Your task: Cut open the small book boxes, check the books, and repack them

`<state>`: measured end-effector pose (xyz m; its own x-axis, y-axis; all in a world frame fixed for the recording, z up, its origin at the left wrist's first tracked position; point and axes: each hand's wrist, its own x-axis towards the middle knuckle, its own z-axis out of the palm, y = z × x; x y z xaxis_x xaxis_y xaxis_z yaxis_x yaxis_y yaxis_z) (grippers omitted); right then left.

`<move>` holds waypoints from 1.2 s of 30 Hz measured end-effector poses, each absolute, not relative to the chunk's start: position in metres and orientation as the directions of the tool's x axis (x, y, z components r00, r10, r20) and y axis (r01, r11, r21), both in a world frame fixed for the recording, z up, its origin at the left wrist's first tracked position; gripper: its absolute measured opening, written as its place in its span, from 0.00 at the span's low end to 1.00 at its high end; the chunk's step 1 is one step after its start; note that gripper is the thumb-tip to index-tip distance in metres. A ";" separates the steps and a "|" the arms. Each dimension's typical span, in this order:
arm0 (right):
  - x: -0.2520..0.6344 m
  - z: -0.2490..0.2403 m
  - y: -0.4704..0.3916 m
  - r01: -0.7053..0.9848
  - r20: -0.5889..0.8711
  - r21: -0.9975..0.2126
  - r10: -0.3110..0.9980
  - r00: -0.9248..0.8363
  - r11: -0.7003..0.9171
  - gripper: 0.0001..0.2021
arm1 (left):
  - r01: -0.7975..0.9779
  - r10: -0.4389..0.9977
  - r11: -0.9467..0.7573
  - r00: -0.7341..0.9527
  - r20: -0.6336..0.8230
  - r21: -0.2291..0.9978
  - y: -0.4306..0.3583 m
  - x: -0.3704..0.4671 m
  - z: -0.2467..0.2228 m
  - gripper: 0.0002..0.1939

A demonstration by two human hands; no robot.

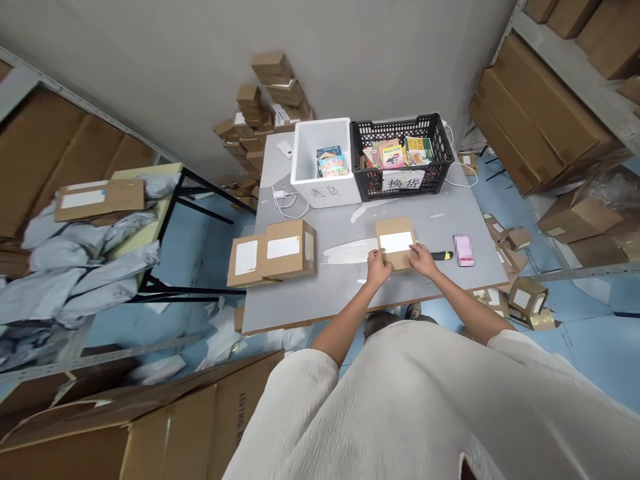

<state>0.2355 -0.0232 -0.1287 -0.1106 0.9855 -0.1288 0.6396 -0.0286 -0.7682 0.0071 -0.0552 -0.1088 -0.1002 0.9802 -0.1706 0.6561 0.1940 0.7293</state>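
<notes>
A small cardboard box (395, 226) with a white label (396, 241) is in front of me on the grey table. My left hand (379, 268) closes its fingers at the box's left side, by the label's lower left corner. On the opposite side my right hand (423, 260) grips the box near the label's lower right corner. A black handle with a yellow end (443, 255) sticks out to the right of the box. To the left lies a long, pale, blade-like shape (350, 251); whether it joins the handle is hidden by the box.
Two labelled boxes (290, 249) stand at the table's left edge. Behind are a white bin (327, 195) and a black crate (402, 190), both holding books. A pink, blurred item (464, 251) lies at right. Grey parcels (100, 267) fill the left-hand rack; cartons (543, 113) line the right.
</notes>
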 end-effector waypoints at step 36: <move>0.198 -0.105 0.002 0.721 -0.245 -0.677 0.969 -0.030 -0.148 0.12 | 0.501 0.934 0.323 -0.306 -0.185 0.803 -0.028 -0.084 -0.083 0.39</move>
<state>0.1982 0.0022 -0.1050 -0.0303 0.9691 -0.2447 0.7210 -0.1483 -0.6768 -0.0841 -0.0285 -0.0830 -0.3060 0.9340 -0.1846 0.5013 0.3229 0.8027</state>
